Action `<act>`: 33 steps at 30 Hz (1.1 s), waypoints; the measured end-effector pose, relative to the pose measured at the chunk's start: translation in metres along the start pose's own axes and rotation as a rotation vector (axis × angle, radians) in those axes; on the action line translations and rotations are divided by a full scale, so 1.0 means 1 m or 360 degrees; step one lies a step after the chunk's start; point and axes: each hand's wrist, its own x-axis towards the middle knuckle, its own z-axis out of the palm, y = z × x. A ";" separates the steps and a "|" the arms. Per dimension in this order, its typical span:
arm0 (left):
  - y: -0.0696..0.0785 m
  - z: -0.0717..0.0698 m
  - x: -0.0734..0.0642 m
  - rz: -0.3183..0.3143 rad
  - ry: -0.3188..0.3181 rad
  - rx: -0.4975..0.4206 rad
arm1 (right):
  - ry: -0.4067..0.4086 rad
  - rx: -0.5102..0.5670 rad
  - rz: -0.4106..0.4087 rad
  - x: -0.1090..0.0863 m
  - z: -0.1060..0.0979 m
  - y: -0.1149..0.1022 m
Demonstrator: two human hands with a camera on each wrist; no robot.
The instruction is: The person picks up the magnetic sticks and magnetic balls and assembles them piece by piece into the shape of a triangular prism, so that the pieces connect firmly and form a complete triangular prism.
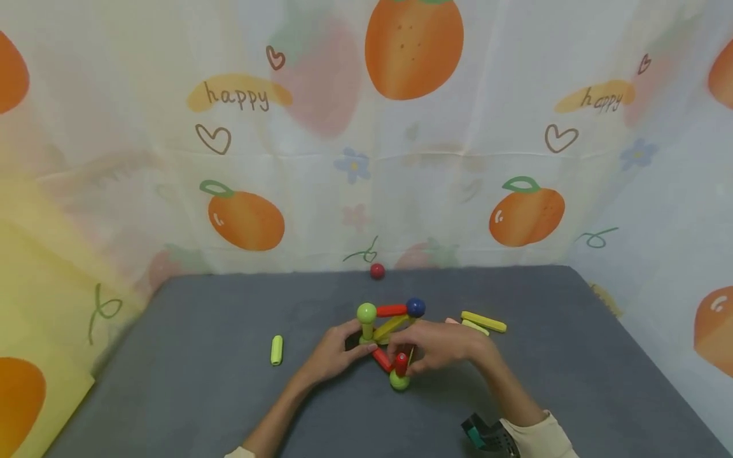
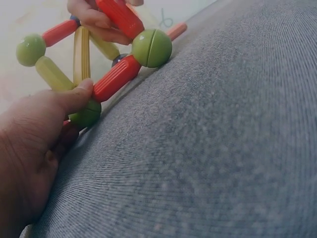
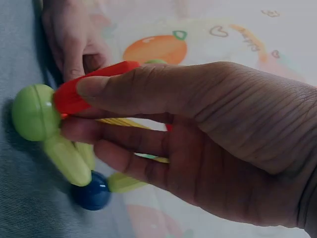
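A frame of ball-and-stick building pieces stands mid-table. Its upper green ball (image 1: 367, 312) joins a red rod (image 1: 392, 310) running to a blue ball (image 1: 415, 308). My left hand (image 1: 335, 350) grips its left corner, thumb over the rod ends beside the lower green ball (image 2: 86, 115), fingers partly hidden behind. At the front, my right hand (image 1: 438, 343) pinches an upright red rod (image 3: 74, 96) between thumb and fingers. This rod meets the front green ball (image 3: 33, 113), from which another red rod (image 2: 116, 79) runs to the left corner. A lower blue ball (image 3: 91, 191) sits at another corner.
A red ball (image 1: 377, 271) lies at the table's back edge, by the printed curtain (image 1: 321, 210). One yellow-green rod (image 1: 277, 350) lies at left. Right of the frame are a yellow rod (image 1: 483, 321), a pale yellow rod (image 1: 475, 327) and a partly hidden pink rod (image 1: 452, 320).
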 end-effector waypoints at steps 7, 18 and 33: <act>0.000 -0.002 -0.001 -0.0080 -0.0019 -0.0042 | 0.0272 0.0171 0.0007 -0.038 -0.027 -0.001; -0.004 -0.001 0.000 -0.0111 0.0004 -0.0131 | 0.0687 -0.0282 0.0273 0.045 -0.077 0.081; -0.002 0.000 -0.001 -0.0097 0.0011 -0.0098 | 0.0396 -0.0766 0.0408 0.064 -0.047 0.096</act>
